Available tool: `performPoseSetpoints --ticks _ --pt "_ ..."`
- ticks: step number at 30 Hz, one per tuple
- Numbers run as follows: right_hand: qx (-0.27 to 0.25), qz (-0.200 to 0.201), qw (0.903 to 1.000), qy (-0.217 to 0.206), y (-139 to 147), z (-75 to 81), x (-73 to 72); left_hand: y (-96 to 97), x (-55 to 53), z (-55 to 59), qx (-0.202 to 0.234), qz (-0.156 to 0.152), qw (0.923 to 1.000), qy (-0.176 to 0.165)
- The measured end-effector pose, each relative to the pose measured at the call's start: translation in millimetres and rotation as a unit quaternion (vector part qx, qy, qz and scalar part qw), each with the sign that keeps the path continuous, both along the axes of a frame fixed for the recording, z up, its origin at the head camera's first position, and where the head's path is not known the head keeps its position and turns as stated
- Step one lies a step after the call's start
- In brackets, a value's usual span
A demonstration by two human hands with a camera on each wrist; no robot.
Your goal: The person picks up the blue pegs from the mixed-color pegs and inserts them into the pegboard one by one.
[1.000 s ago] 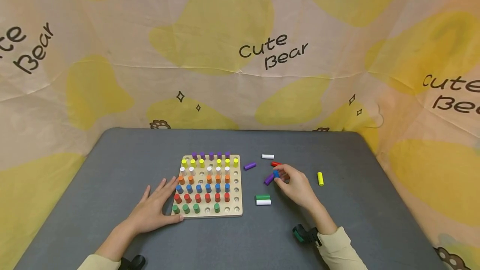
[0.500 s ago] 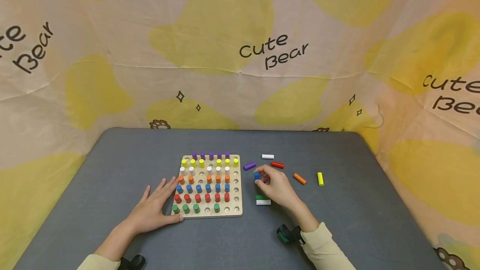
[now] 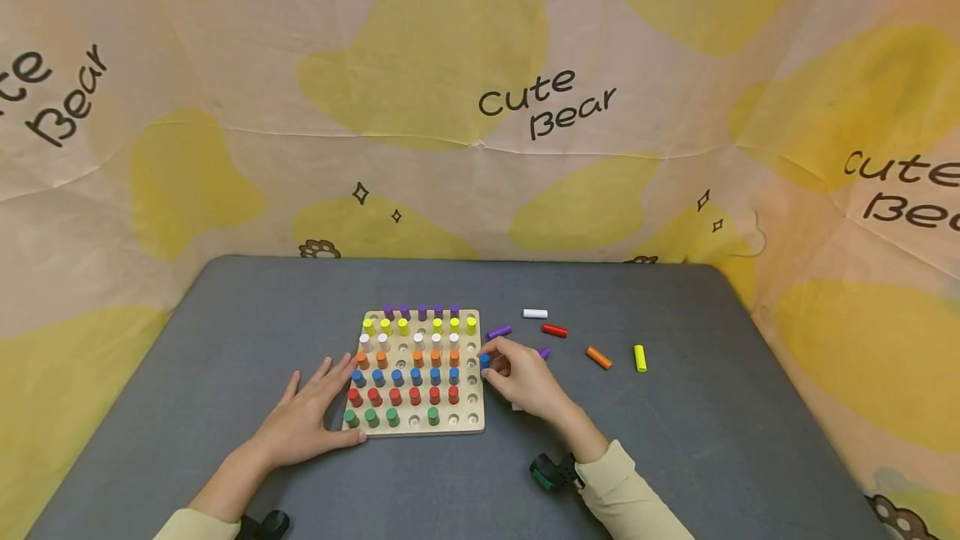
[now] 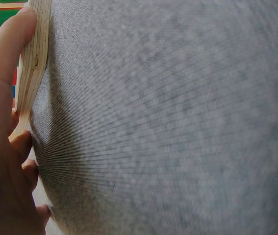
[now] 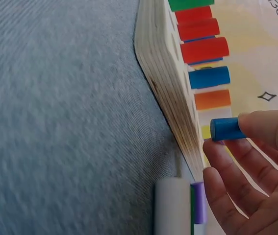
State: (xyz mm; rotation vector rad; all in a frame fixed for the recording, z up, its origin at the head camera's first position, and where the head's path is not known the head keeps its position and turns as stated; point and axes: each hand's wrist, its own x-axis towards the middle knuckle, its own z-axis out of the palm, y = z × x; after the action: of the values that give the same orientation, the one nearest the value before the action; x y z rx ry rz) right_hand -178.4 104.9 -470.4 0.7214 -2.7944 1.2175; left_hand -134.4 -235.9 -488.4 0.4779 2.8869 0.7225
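Note:
A wooden pegboard point(image 3: 464, 430) lies on the table, with rows of coloured pegs standing in its holes. My right hand point(image 3: 527, 380) pinches a blue peg point(image 3: 483, 362) between thumb and fingers at the board's right edge. In the right wrist view, the blue peg point(image 5: 225, 129) is held off the board, its free end pointing away from the fingertips. My left hand point(image 3: 309, 417) rests against the board's left side, fingers spread and thumb at the near left corner. The left wrist view shows the thumb point(image 4: 11, 41) on the board's edge point(image 4: 37, 54).
Loose pegs lie right of the board: a white peg point(image 3: 535, 314), a red peg point(image 3: 555, 330), an orange peg point(image 3: 598, 357), a yellow peg point(image 3: 640, 357) and a purple peg point(image 3: 499, 332). Others are partly hidden by the right hand. A printed cloth point(image 3: 450, 190) hangs behind the table.
My right hand has carried the blue peg left, from among the loose pegs to the board's right edge. The orange peg has come into sight. The left hand and board have stayed put.

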Motion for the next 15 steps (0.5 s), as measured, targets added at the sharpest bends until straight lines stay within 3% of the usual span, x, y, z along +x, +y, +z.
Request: performPoseSetpoints --ticks 5,15 --pt "0.002 0.017 0.9998 -0.012 -6 -3.4 -0.4 0.3 0.0 1.4 0.000 0.001 1.0000 -0.005" --pt "0.008 0.028 0.9996 0.007 -14 -5.2 -0.1 1.0 0.2 2.0 -0.002 0.004 1.0000 -0.006"
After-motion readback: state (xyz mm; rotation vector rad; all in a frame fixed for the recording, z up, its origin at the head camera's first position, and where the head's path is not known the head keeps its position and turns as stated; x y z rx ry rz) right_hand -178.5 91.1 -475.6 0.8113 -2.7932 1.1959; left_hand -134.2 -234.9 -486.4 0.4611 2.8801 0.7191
